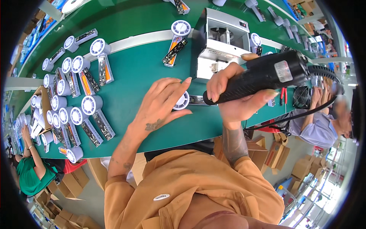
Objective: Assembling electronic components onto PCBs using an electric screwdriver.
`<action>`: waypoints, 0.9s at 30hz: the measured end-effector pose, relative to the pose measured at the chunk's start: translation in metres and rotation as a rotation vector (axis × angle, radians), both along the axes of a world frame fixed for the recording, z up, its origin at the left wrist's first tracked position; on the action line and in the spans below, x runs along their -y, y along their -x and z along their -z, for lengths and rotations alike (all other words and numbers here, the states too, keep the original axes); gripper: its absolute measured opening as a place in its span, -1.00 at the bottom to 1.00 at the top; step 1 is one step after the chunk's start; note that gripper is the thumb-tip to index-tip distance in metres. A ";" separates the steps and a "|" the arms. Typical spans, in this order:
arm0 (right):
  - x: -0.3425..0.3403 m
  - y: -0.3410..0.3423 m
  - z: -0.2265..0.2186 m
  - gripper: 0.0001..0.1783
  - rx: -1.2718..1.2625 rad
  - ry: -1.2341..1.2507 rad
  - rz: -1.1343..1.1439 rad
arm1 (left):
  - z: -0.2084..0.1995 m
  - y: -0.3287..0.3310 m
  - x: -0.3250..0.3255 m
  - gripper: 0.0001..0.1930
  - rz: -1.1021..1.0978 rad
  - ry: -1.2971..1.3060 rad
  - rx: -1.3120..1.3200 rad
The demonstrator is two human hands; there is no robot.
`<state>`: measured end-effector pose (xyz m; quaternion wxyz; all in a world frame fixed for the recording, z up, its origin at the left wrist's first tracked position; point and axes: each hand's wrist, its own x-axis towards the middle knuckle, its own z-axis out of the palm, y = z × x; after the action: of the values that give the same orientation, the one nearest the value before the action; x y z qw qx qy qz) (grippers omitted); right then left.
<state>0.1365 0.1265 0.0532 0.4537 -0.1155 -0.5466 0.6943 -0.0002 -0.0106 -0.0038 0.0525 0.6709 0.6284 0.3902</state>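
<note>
My left hand (162,97) curls its thumb and fingers around the round vented head of a white fan-like unit (181,101) lying on the green bench. This unit's handle (197,100) stretches right, with its circuit board uncovered. My right hand (238,91) grips a thick black electric screwdriver (263,76), slanted down to the left. Its lower end is over the far end of the handle; whether the tip touches is hidden. From its upper end a ribbed black cable (324,72) loops away to the right. A silver and black screw feeder (221,42) stands just beyond my right hand.
Several similar white units (91,105) with exposed boards crowd the bench at left, beside a cardboard box (42,103). Another unit (175,49) lies left of the feeder. At right are red-handled pliers (283,95) and a black fan (301,97). Co-workers (318,126) sit on both sides.
</note>
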 end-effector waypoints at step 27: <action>0.025 0.007 0.026 -0.01 0.077 -0.085 -0.078 | -0.004 0.002 0.003 -0.20 0.008 0.059 -0.080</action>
<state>0.1295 0.1014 0.0277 0.4093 -0.1012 -0.5967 0.6828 -0.0021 -0.0138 0.0000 0.0487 0.6867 0.6386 0.3439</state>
